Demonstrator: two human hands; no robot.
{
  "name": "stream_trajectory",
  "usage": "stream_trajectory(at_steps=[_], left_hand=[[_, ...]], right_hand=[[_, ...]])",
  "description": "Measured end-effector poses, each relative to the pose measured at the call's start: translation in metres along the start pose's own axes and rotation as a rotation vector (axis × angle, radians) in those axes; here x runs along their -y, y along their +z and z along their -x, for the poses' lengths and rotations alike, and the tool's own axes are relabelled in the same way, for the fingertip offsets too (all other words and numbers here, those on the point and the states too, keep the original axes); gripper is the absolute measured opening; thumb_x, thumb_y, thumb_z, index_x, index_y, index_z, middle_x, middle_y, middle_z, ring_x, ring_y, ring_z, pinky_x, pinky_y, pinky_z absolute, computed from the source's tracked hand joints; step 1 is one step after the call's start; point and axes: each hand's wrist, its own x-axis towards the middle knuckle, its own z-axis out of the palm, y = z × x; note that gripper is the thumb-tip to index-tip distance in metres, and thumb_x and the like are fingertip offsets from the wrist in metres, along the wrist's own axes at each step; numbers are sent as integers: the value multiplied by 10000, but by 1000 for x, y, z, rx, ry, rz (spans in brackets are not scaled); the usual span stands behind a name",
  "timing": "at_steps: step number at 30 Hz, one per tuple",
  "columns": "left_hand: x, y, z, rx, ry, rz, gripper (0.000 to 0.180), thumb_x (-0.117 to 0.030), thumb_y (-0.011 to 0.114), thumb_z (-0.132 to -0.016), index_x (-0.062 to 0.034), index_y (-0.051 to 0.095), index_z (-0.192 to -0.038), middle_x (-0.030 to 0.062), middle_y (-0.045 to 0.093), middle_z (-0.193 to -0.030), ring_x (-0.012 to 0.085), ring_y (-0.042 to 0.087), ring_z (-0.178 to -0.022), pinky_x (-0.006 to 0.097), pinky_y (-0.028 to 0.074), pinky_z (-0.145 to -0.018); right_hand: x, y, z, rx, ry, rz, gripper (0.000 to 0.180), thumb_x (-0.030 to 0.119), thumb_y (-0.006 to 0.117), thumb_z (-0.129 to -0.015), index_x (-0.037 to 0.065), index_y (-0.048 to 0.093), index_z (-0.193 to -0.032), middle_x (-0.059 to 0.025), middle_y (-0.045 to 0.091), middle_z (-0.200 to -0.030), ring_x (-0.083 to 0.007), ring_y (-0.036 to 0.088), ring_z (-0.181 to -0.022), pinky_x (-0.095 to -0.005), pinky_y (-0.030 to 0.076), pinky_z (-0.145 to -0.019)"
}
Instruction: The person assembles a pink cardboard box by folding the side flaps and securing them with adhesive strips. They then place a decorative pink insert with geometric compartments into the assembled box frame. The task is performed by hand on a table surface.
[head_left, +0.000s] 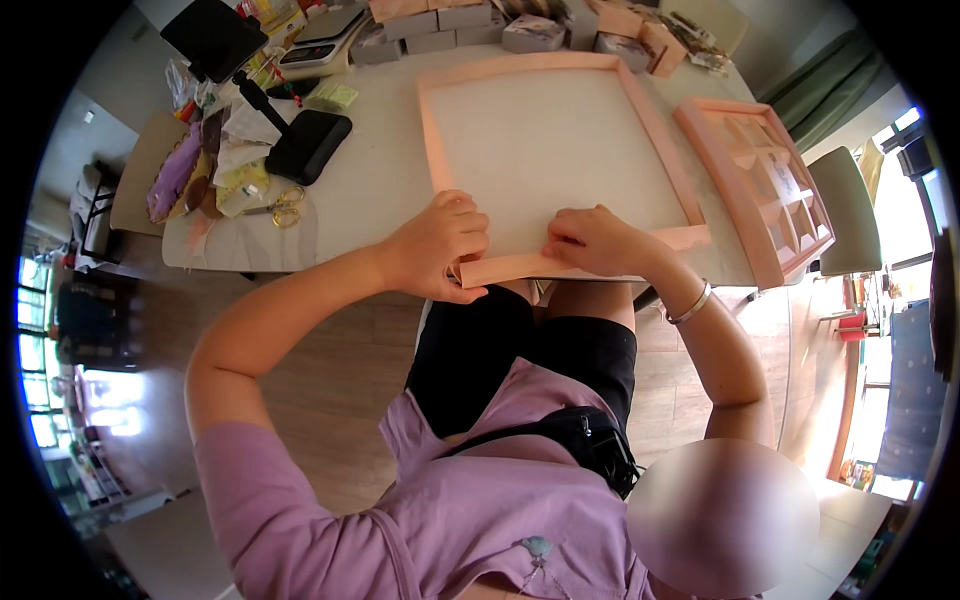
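Observation:
A large, shallow rectangle of peach cardboard walls [655,130] lies on the pale table in front of me. I cannot tell whether the white area inside it is a bottom panel or the tabletop. My left hand [440,245] is closed around its near left corner, fingers over the wall and thumb below. Along the near side runs a folded peach strip [515,267], partly hidden by my hands. Toward that strip's right part, my right hand [605,240] has its fingers curled and pressed onto the cardboard.
A peach divided tray [760,190] lies on the table's right side. Small boxes [455,20] are stacked at the back, beside a scale [310,52]. On the left are a black tablet stand [308,145], yellow-handled scissors [287,208] and a purple pouch [175,170].

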Motion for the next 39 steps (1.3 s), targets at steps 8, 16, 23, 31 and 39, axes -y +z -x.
stream_trajectory(at_steps=[8,16,23,31,39], left_hand=[[1,10,15,-135,-71,50,413,-331,888,-635,-131,534,-708,-6,524,-751,228,512,-770,382,396,-870],[-9,8,17,-172,-172,85,446,-291,882,-633,-133,572,-911,-46,581,-703,196,533,-728,368,411,-882],[-11,8,20,-251,-259,177,471,-272,881,-623,-114,555,-924,7,610,-766,228,582,-786,380,421,-907],[-14,12,23,-427,-105,123,381,-247,906,-651,-107,602,-833,39,617,-844,246,600,-790,406,487,-851],[-26,29,31,-511,33,-183,265,-209,888,-702,-100,663,-788,27,604,-718,235,604,-693,405,560,-878]], right_hand=[[19,1,0,-26,140,13,110,150,620,-908,46,653,-916,-148,650,-923,-380,623,-819,-450,490,-748],[48,29,-23,-89,-18,-219,159,186,642,-898,41,708,-892,-111,653,-831,-277,637,-728,-375,494,-665],[59,16,-48,196,129,-490,353,375,686,-883,28,738,-924,-60,664,-738,-156,596,-704,-335,472,-660],[58,10,-55,261,139,-407,285,294,648,-885,23,736,-891,-47,645,-722,-151,590,-706,-333,465,-665],[66,31,-40,-32,53,-289,221,245,703,-860,34,646,-820,-130,680,-820,-300,638,-736,-420,503,-672]])
